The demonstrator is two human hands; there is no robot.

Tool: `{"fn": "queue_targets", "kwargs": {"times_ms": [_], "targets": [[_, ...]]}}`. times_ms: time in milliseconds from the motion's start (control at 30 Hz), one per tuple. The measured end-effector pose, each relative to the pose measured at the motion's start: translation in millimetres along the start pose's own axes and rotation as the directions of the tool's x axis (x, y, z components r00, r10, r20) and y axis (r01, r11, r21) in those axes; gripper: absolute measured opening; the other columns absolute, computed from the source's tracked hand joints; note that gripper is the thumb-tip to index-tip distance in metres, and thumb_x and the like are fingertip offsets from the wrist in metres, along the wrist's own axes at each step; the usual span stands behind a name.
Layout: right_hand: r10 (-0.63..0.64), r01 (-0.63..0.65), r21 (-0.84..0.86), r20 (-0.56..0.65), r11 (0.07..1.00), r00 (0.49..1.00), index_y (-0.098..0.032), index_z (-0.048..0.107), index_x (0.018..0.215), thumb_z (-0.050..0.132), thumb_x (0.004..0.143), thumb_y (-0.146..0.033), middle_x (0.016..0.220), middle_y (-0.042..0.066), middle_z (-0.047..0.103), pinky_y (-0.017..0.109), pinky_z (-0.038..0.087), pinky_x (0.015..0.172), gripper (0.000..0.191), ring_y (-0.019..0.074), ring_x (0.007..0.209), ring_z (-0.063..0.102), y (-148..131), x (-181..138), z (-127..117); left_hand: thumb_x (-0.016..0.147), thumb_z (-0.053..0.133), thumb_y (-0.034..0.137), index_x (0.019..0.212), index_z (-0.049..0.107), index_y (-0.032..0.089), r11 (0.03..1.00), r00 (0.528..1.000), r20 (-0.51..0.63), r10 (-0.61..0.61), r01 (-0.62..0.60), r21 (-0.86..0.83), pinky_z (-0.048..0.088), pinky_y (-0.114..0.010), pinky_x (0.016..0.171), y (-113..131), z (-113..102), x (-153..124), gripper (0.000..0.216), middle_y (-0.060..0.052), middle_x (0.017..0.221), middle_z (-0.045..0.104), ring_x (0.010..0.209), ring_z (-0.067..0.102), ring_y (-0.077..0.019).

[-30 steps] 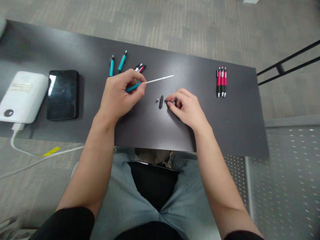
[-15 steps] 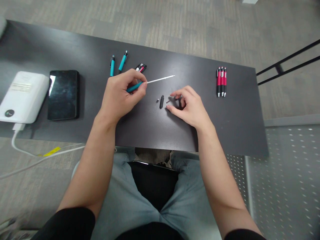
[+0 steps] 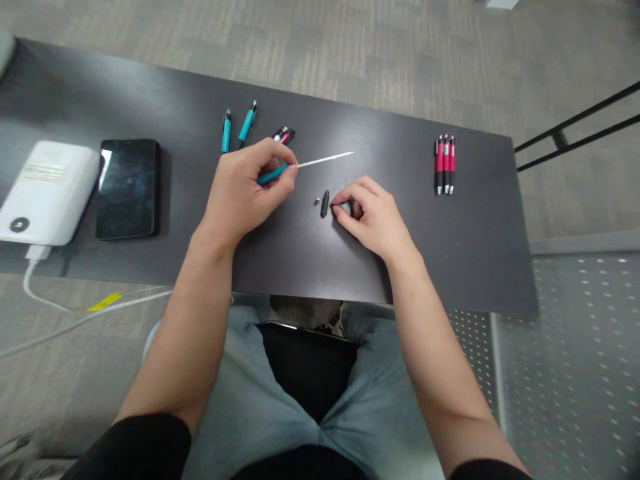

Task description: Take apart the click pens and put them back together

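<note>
short black sleeves [image 3: 135,448] and faded light-blue jeans [image 3: 233,400]

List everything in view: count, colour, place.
Table: 1, dark grey, middle
Carpet: 1, grey, beyond table
Box: 1, white, left
Device: 1, black, beside box
Cable: at least 1, white, into box
Teal pens: 2, teal, far edge
Red pens: 3, red, right
Half-hidden pens: unclear, red-black, behind left hand
Barrel: 1, teal, in left hand
Refill: 1, white, from barrel
Grip: 1, black, centre
Tip: 1, silver, beside grip
Rails: 2, black, right edge
Jeans: 1, blue, bottom
Left hand: 1, bare, holding barrel
Right hand: 1, bare, by grip
</note>
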State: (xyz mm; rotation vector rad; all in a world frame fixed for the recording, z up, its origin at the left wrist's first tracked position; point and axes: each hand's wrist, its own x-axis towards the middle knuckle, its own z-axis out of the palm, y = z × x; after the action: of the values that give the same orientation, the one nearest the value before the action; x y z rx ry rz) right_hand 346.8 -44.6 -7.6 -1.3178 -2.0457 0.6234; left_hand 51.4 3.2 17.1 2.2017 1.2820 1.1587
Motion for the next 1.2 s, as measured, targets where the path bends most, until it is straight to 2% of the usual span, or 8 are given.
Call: {"fn": "queue_targets", "kwargs": {"times_ms": [267,433,667,867,1033,1200], "targets": [[-0.019,0.019,0.046,0.019,0.999,1.0,-0.028,0.086,0.115,0.078,0.105,-0.014,0.121,0.008,0.075,0.042,0.061,0.089,0.018,0.0248,0.089,0.063,-1,-1,1,0.116,0.078,0.044,0.104,0.079,0.032,1.0,0.999,-0.028,0.027,-0.027,0.003,0.058,-0.038,0.071,1,1,0,0.017,0.002,0.075,0.066,0.068,0.064,-0.0208],[-0.026,0.024,0.052,0.027,0.998,0.999,-0.028,0.087,0.114,0.075,0.106,-0.011,0.126,0.009,0.075,0.044,0.06,0.088,0.022,0.0236,0.084,0.059,-1,-1,0,0.118,0.076,0.047,0.105,0.08,0.032,1.0,0.999,-0.036,0.017,-0.016,0.02,0.057,-0.038,0.069,2,2,-2,0.02,0.001,0.075,0.068,0.07,0.068,-0.022],[-0.041,0.039,0.036,0.046,0.999,0.998,-0.029,0.086,0.113,0.073,0.107,-0.01,0.13,0.008,0.074,0.045,0.061,0.09,0.024,0.0241,0.086,0.06,1,-1,-1,0.118,0.077,0.048,0.106,0.08,0.032,1.0,0.999,-0.029,0.02,-0.02,0.023,0.057,-0.038,0.069,0,2,-1,0.019,0.001,0.076,0.069,0.073,0.071,-0.0229],[-0.053,0.05,0.05,0.044,0.997,0.998,-0.029,0.086,0.116,0.072,0.11,-0.012,0.126,0.008,0.075,0.044,0.061,0.089,0.022,0.0249,0.088,0.063,2,-1,-2,0.118,0.077,0.047,0.104,0.078,0.032,1.0,0.999,-0.031,0.021,-0.021,0.002,0.056,-0.039,0.07,1,1,-1,0.02,0.001,0.075,0.067,0.07,0.067,-0.0223],[0.052,-0.046,0.084,-0.079,0.995,0.996,-0.03,0.082,0.124,0.078,0.116,-0.032,0.121,0.007,0.076,0.043,0.063,0.083,0.01,0.024,0.085,0.064,10,1,-4,0.116,0.079,0.046,0.104,0.078,0.032,0.999,1.0,0.003,0.007,-0.007,-0.038,0.056,-0.039,0.071,-1,1,1,0.018,0.001,0.074,0.064,0.07,0.064,-0.0222],[0.173,-0.136,0.208,-0.167,0.968,0.971,-0.036,0.075,0.15,0.087,0.117,-0.071,0.119,0.006,0.076,0.042,0.063,0.074,0.049,0.0245,0.085,0.068,15,5,-2,0.111,0.079,0.038,0.104,0.081,0.032,0.999,0.998,0.055,0.019,-0.017,-0.035,0.057,-0.039,0.072,6,8,0,0.009,0.001,0.073,0.067,0.071,0.066,-0.0235]]}}
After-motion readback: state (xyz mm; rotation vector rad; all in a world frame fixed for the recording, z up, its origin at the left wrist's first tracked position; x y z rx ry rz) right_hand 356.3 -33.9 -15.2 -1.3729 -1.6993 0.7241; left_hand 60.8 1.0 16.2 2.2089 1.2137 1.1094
